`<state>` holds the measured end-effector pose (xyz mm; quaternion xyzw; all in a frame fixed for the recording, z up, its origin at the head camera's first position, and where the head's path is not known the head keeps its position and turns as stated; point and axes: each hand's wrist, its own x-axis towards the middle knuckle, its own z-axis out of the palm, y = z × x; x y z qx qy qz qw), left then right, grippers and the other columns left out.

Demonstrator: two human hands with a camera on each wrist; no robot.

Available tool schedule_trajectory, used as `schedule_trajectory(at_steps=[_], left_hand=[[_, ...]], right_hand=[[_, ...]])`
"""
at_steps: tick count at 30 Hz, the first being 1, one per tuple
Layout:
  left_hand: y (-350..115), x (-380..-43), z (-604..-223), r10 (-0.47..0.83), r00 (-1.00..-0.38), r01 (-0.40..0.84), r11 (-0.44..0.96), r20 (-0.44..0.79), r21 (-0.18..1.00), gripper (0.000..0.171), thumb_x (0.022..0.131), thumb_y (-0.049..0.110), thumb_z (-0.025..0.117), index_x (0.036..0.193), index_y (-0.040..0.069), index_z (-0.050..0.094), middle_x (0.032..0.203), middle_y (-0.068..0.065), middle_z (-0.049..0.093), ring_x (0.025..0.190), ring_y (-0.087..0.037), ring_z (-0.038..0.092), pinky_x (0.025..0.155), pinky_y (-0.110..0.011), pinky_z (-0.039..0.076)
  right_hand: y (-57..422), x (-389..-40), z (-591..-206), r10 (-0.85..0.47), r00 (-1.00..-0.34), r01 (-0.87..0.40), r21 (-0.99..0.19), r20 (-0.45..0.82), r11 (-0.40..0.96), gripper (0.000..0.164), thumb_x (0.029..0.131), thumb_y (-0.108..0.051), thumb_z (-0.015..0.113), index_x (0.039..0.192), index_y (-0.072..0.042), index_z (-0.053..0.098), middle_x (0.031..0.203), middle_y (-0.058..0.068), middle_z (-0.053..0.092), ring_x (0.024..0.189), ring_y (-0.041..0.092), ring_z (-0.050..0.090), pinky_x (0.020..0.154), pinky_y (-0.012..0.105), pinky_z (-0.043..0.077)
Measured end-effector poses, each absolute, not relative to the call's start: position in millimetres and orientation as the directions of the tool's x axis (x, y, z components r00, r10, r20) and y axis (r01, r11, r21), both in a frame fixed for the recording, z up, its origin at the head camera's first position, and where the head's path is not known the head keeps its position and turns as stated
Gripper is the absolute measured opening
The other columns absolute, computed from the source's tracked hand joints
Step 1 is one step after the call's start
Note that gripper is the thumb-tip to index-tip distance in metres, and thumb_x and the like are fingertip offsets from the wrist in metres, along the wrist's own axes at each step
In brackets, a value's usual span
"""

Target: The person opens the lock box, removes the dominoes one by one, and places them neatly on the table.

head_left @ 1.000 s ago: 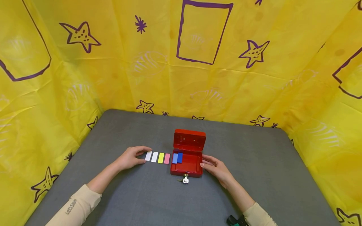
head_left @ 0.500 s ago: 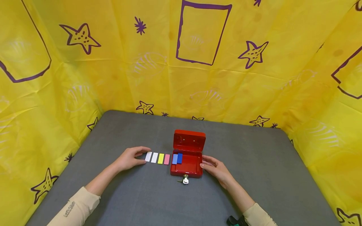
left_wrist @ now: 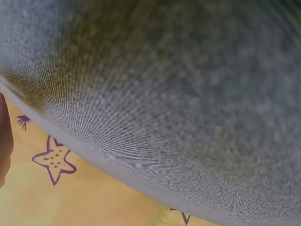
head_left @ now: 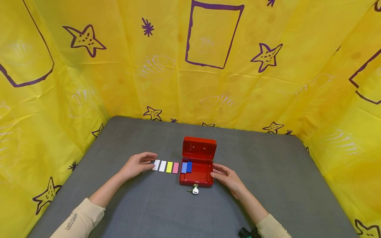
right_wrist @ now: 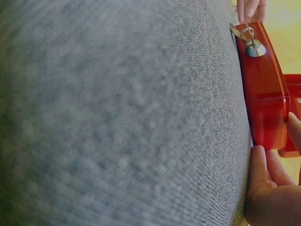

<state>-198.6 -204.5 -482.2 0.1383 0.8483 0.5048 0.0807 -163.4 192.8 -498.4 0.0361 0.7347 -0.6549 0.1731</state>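
Observation:
A red cash box point(head_left: 200, 173) stands with its lid up; keys point(head_left: 195, 190) hang from its front lock. My right hand point(head_left: 227, 178) grips the box's right end, thumb at the rim and fingers against the outer wall, as the right wrist view shows. Left of the box lie small rectangular blocks in a row: pink point(head_left: 175, 167), yellow point(head_left: 169, 167), white point(head_left: 162, 166) and another white block point(head_left: 156, 165). At this outermost one is my left hand point(head_left: 137, 165), thumb overlapping its edge, fingers extended beyond it. Inside the box sit a light blue block point(head_left: 184, 167) and a dark blue block point(head_left: 189, 166).
A grey cloth-covered table point(head_left: 143, 205) bears everything. Yellow patterned fabric point(head_left: 166, 86) walls it in at the back and both sides. A black object point(head_left: 245, 232) shows beside the right sleeve at the bottom edge. The left wrist view holds mostly table surface.
My left hand's thumb and fingers have shifted slightly up and away at the outermost white block. The right hand, the box and the blocks stay where they were.

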Motion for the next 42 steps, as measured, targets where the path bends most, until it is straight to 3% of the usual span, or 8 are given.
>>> schedule_trajectory(at_steps=[7, 16, 26, 36, 42], left_hand=[[-198.8, -195.6, -476.6, 0.268, -0.962, 0.063, 0.376, -0.043, 0.924, 0.045, 0.090, 0.016, 0.071, 0.130, 0.000, 0.059, 0.127, -0.018, 0.062, 0.115, -0.030, 0.061, 0.088, -0.024, 0.051], [-188.2, -190.1, -470.6, 0.238, -0.966, -0.041, 0.237, -0.099, 0.971, 0.047, 0.091, 0.011, 0.069, 0.133, -0.005, 0.054, 0.131, -0.022, 0.058, 0.120, -0.030, 0.057, 0.088, -0.016, 0.047], [-176.3, -186.1, -466.9, 0.230, -0.954, -0.154, 0.175, -0.193, 0.973, 0.054, 0.091, 0.020, 0.070, 0.137, 0.000, 0.052, 0.135, -0.019, 0.056, 0.120, -0.023, 0.057, 0.094, -0.024, 0.048], [-165.2, -182.1, -467.9, 0.264, -0.936, -0.213, 0.100, -0.232, 0.972, 0.057, 0.092, 0.024, 0.069, 0.139, 0.000, 0.049, 0.137, -0.019, 0.054, 0.122, -0.025, 0.055, 0.103, -0.038, 0.044], [-158.9, -179.9, -465.1, 0.265, -0.931, -0.243, 0.067, -0.252, 0.968, 0.057, 0.091, 0.026, 0.070, 0.139, 0.001, 0.050, 0.138, -0.019, 0.053, 0.125, -0.029, 0.053, 0.103, -0.037, 0.043]], right_hand=[[193.5, -163.5, -498.6, -0.178, -0.938, 0.274, -0.952, -0.296, 0.138, 0.061, 0.087, -0.028, 0.074, 0.139, -0.008, 0.051, 0.137, 0.014, 0.056, 0.124, 0.027, 0.055, 0.098, 0.038, 0.048], [193.8, -163.6, -499.2, -0.186, -0.937, 0.274, -0.953, -0.296, 0.132, 0.060, 0.087, -0.027, 0.074, 0.139, -0.007, 0.051, 0.136, 0.014, 0.056, 0.124, 0.027, 0.055, 0.098, 0.037, 0.048], [193.4, -163.4, -498.4, -0.189, -0.934, 0.285, -0.951, -0.303, 0.121, 0.061, 0.087, -0.028, 0.074, 0.140, -0.008, 0.051, 0.137, 0.015, 0.056, 0.124, 0.027, 0.055, 0.098, 0.037, 0.048], [192.7, -163.0, -498.1, -0.177, -0.937, 0.282, -0.950, -0.303, 0.133, 0.061, 0.087, -0.028, 0.074, 0.140, -0.008, 0.051, 0.136, 0.015, 0.056, 0.123, 0.027, 0.056, 0.098, 0.038, 0.048], [192.3, -162.4, -497.0, -0.176, -0.937, 0.281, -0.950, -0.303, 0.137, 0.061, 0.087, -0.028, 0.074, 0.140, -0.008, 0.051, 0.136, 0.015, 0.056, 0.123, 0.027, 0.056, 0.098, 0.039, 0.048]])
